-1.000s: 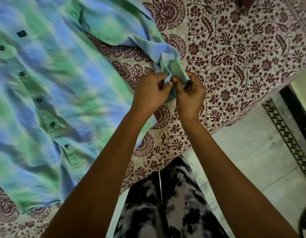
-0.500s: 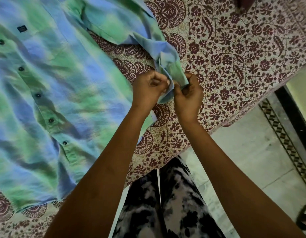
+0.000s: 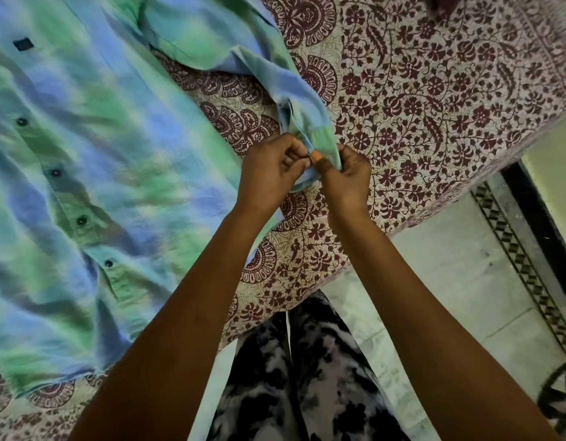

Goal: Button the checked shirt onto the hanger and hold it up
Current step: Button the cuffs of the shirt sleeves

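Green-blue shirt (image 3: 94, 173) cuff (image 3: 319, 138), pinched between hands (image 3: 310, 171)

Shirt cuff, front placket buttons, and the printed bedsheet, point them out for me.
shirt cuff (image 3: 319, 138), head view, green end of sleeve.
placket button (image 3: 81, 221), head view, button centre.
printed bedsheet (image 3: 434, 90), head view, bare floral area.

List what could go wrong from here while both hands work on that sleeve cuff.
1. The left hand and right hand pinch the cuff of the green-and-blue cotton shirt by the fingertips; the small button could slip before it is through.
2. The cuff sits near the edge of the maroon floral-print bedsheet; a tug might drag the sleeve off toward the floor.
3. No hanger is visible, so hanging is not yet possible.
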A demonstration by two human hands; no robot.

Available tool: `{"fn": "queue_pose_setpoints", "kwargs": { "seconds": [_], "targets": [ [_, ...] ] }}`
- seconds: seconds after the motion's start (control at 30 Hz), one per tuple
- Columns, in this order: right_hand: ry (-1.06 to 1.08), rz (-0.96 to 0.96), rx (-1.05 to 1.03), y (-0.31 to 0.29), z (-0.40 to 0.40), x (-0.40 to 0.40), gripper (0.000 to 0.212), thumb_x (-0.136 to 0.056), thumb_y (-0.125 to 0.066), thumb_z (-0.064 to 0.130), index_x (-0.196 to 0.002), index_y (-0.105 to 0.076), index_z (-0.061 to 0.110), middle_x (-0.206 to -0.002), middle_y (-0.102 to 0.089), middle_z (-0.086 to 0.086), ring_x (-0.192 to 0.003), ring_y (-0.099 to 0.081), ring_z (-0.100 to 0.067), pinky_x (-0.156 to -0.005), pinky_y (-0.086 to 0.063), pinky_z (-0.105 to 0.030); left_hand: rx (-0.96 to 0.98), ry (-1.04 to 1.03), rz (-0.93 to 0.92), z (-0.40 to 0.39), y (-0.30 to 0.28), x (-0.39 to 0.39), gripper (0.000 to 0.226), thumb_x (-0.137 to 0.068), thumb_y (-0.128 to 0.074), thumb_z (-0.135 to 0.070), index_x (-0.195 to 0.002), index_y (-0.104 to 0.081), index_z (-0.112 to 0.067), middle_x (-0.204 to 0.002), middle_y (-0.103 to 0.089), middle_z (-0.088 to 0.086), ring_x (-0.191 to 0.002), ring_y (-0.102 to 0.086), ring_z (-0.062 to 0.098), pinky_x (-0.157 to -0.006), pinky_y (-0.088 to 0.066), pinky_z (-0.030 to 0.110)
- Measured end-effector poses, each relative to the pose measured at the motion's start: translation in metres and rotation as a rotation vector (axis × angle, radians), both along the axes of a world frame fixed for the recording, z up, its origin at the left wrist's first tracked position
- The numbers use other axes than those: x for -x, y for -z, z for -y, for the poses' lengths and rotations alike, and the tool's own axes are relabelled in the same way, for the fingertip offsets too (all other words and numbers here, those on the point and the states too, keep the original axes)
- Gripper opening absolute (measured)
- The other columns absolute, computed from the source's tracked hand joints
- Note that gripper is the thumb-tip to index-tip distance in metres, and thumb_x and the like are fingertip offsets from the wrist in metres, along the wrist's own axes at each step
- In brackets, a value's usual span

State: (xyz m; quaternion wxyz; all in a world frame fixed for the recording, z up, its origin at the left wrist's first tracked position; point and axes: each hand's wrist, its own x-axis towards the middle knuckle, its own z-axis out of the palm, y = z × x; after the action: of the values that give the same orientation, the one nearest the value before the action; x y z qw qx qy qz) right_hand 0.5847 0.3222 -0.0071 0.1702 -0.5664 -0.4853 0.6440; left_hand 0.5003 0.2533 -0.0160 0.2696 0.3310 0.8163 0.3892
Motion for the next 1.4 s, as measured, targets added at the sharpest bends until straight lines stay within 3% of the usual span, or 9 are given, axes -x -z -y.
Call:
{"fn": "queue_pose_setpoints", "kwargs": {
  "seconds": [0.13, 0.27, 0.47, 0.7, 0.9, 1.03, 1.2, 1.33, 1.4],
  "targets": [
    [-0.021, -0.027, 0.054, 0.001, -0.001, -0.005, 0.015, -0.086, -0.057, -0.002, -0.099, -0.061, -0.006, -0.076, -0.065, -0.005, -0.060, -0.062, -0.005, -0.053, -0.050, -0.016, 0.002, -0.024, -0.098, 0.001, 0.002, -0.005, 0.009, -0.080, -0.066, -0.013, -0.085, -0.067, -0.005, -0.083, -0.070, 0.008, -0.068, -0.061, 0.016, -0.065, -0.056, 0.039],
    [-0.043, 0.013, 0.181, 0.002, -0.002, -0.007, 0.013, -0.086, -0.061, 0.008, -0.074, -0.065, 0.009, -0.050, -0.065, 0.008, -0.047, -0.062, -0.004, -0.047, -0.050, -0.016, 0.002, 0.027, -0.171, 0.008, 0.007, -0.006, 0.013, -0.081, -0.061, -0.016, -0.087, -0.065, -0.005, -0.084, -0.068, 0.011, -0.070, -0.063, 0.023, -0.064, -0.054, 0.041],
    [-0.226, 0.083, -0.069, 0.001, -0.011, -0.008, 0.011, -0.082, -0.063, 0.005, -0.084, -0.070, -0.003, -0.062, -0.066, 0.004, -0.051, -0.063, -0.005, -0.051, -0.051, -0.020, -0.043, 0.089, -0.215, 0.009, 0.003, -0.004, 0.014, -0.084, -0.059, -0.016, -0.090, -0.065, -0.004, -0.088, -0.068, 0.011, -0.073, -0.064, 0.025, -0.065, -0.054, 0.039],
    [-0.297, 0.087, -0.103, -0.002, -0.010, -0.009, 0.008, -0.088, -0.055, 0.006, -0.084, -0.062, 0.006, -0.066, -0.059, 0.002, -0.046, -0.053, 0.005, -0.047, -0.044, -0.014, 0.003, -0.010, 0.193, 0.000, -0.009, 0.001, 0.007, -0.085, -0.061, -0.011, -0.087, -0.065, -0.006, -0.078, -0.065, 0.001, -0.074, -0.059, 0.013, -0.071, -0.051, 0.025],
    [-0.295, -0.059, -0.023, 0.001, 0.003, -0.017, 0.007, -0.090, -0.054, 0.008, -0.090, -0.061, 0.010, -0.080, -0.064, 0.002, -0.069, -0.063, 0.000, -0.063, -0.050, -0.016, 0.153, -0.124, 0.846, -0.010, -0.016, 0.017, 0.025, -0.091, -0.050, -0.004, -0.071, -0.055, -0.017, -0.068, -0.051, 0.000, -0.062, -0.046, 0.008, -0.059, -0.044, 0.017],
    [-0.263, 0.047, -0.201, 0.008, 0.000, -0.019, 0.014, -0.084, -0.062, 0.007, -0.096, -0.064, -0.001, -0.077, -0.064, 0.003, -0.064, -0.063, 0.001, -0.059, -0.052, -0.019, 0.217, -0.076, 0.922, -0.012, -0.016, 0.021, 0.023, -0.093, -0.048, -0.006, -0.074, -0.057, -0.015, -0.066, -0.049, 0.000, -0.058, -0.042, 0.007, -0.052, -0.039, 0.014],
    [-0.306, 0.094, -0.470, 0.006, 0.001, -0.011, 0.029, -0.079, -0.052, 0.028, -0.091, -0.059, 0.002, -0.069, -0.057, 0.003, -0.057, -0.055, -0.004, -0.048, -0.048, -0.020, 0.234, -0.181, 1.104, -0.017, -0.014, 0.015, 0.017, -0.093, -0.046, -0.012, -0.083, -0.060, -0.014, -0.074, -0.057, -0.002, -0.063, -0.049, 0.007, -0.058, -0.042, 0.019],
    [-0.133, 0.042, -0.235, 0.012, -0.013, -0.013, 0.023, -0.088, -0.055, 0.008, -0.110, -0.052, 0.004, -0.087, -0.059, 0.010, -0.072, -0.062, 0.004, -0.067, -0.056, -0.019, 0.198, -0.341, 0.891, -0.020, -0.011, 0.012, 0.019, -0.093, -0.048, -0.010, -0.078, -0.058, -0.018, -0.072, -0.056, -0.003, -0.060, -0.046, 0.007, -0.054, -0.039, 0.017],
    [-0.182, 0.122, -0.402, 0.013, -0.019, -0.021, 0.021, -0.085, -0.055, 0.009, -0.105, -0.053, 0.004, -0.083, -0.059, 0.012, -0.068, -0.061, 0.004, -0.063, -0.058, -0.024, 0.171, -0.333, 0.817, -0.018, -0.006, 0.013, 0.021, -0.092, -0.049, -0.009, -0.076, -0.057, -0.020, -0.074, -0.056, -0.003, -0.062, -0.048, 0.008, -0.056, -0.040, 0.017]
  ]
}}
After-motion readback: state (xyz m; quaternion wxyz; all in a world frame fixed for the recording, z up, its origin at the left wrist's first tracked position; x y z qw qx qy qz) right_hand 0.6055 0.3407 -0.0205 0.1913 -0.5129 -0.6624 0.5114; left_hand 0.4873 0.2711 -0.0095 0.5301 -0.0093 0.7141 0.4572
